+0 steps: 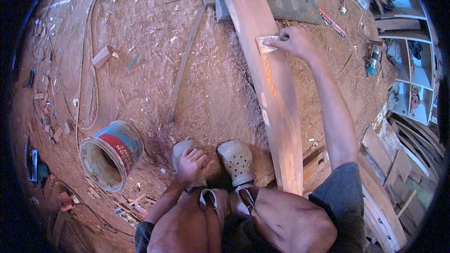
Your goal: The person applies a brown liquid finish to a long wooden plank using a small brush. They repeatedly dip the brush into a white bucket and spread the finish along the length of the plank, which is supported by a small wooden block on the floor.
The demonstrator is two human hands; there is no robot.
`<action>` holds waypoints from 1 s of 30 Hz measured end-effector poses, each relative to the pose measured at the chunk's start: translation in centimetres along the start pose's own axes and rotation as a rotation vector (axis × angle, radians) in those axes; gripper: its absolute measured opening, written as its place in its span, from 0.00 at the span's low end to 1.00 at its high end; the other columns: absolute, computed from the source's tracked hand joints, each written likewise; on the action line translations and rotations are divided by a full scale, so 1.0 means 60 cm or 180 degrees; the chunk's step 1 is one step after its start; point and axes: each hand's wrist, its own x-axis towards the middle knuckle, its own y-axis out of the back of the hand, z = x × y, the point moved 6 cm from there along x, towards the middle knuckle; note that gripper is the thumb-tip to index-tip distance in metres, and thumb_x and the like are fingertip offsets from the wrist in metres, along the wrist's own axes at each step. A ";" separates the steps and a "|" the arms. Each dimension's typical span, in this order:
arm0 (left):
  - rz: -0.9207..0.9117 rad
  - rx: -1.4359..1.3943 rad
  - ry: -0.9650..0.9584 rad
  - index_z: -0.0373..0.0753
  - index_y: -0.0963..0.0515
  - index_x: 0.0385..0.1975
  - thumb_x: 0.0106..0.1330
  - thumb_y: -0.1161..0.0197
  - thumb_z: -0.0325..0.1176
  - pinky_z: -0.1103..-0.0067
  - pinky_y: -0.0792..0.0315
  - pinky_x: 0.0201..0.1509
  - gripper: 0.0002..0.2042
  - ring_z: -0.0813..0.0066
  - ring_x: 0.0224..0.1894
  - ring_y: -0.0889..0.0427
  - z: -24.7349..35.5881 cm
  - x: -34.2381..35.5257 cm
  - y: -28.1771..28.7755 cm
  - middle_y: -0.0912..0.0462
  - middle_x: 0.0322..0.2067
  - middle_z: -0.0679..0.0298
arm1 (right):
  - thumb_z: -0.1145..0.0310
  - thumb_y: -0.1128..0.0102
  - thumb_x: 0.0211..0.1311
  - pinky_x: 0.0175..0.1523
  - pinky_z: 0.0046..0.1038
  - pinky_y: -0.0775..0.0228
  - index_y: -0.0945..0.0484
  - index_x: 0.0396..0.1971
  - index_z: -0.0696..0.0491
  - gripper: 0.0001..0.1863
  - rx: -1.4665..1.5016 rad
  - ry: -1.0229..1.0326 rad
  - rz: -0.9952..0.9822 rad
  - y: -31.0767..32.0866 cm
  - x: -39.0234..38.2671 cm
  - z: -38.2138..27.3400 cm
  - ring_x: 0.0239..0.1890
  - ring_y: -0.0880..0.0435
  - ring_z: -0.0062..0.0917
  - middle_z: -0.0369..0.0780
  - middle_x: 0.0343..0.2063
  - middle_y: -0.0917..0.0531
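A long curved wooden plank (281,126) runs from the top of the head view down past my right shoe. My right hand (300,42) pinches a thin, flat, square putty spreader (267,45), pressed against the plank's upper face. Just below the spreader, a ragged streak of orange putty (268,76) lies along the wood. Paler smoothed patches show further down the plank. My left hand (193,163) hangs over my left shoe with its fingers curled in; no object shows in it.
A dark wooden block (293,7) lies crosswise under the plank. An open bucket (112,154) lies tipped at the left. Right of the plank are a red pencil-like stick (332,22), a paintbrush (373,61) and white shelves (422,65). Shavings and offcuts litter the dirt floor.
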 end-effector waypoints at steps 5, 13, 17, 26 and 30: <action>-0.0095 0.0019 0.0042 0.42 0.22 0.26 0.55 0.29 0.37 0.66 0.29 0.54 0.09 0.64 0.38 0.19 -0.002 -0.004 -0.004 0.21 0.30 0.63 | 0.26 0.33 0.41 0.43 0.43 0.25 0.14 0.23 0.55 0.39 0.0038 -0.0087 0.0044 0.012 0.014 0.006 0.29 0.15 0.40 0.45 0.20 0.16; -0.0003 -0.0025 -0.0074 0.42 0.22 0.27 0.55 0.29 0.37 0.66 0.29 0.54 0.09 0.63 0.38 0.19 0.002 0.003 0.004 0.20 0.31 0.63 | 0.25 0.37 0.45 0.45 0.45 0.29 0.16 0.20 0.54 0.39 -0.0295 0.0277 0.0314 0.012 0.036 -0.004 0.27 0.17 0.38 0.43 0.17 0.19; -0.0036 0.0042 -0.0059 0.42 0.21 0.28 0.55 0.29 0.36 0.66 0.29 0.55 0.09 0.63 0.39 0.19 -0.002 -0.005 -0.001 0.20 0.32 0.63 | 0.26 0.38 0.48 0.43 0.42 0.27 0.17 0.19 0.54 0.38 -0.0474 -0.0240 0.0365 0.039 0.040 0.009 0.29 0.16 0.38 0.44 0.17 0.18; -0.0065 -0.0018 0.0013 0.42 0.21 0.29 0.55 0.29 0.37 0.66 0.29 0.56 0.09 0.65 0.41 0.19 -0.007 -0.007 -0.006 0.18 0.34 0.64 | 0.51 0.52 0.73 0.50 0.45 0.26 0.28 0.59 0.50 0.24 -0.0091 0.0239 0.0147 0.054 -0.002 -0.061 0.44 0.16 0.49 0.51 0.42 0.15; 0.0014 -0.0098 -0.0004 0.42 0.21 0.28 0.55 0.29 0.37 0.66 0.29 0.56 0.09 0.64 0.41 0.19 0.004 0.006 0.009 0.19 0.33 0.64 | 0.60 0.56 0.74 0.54 0.47 0.27 0.27 0.60 0.44 0.18 0.0103 0.0536 -0.0054 0.042 -0.025 -0.097 0.47 0.17 0.51 0.52 0.44 0.16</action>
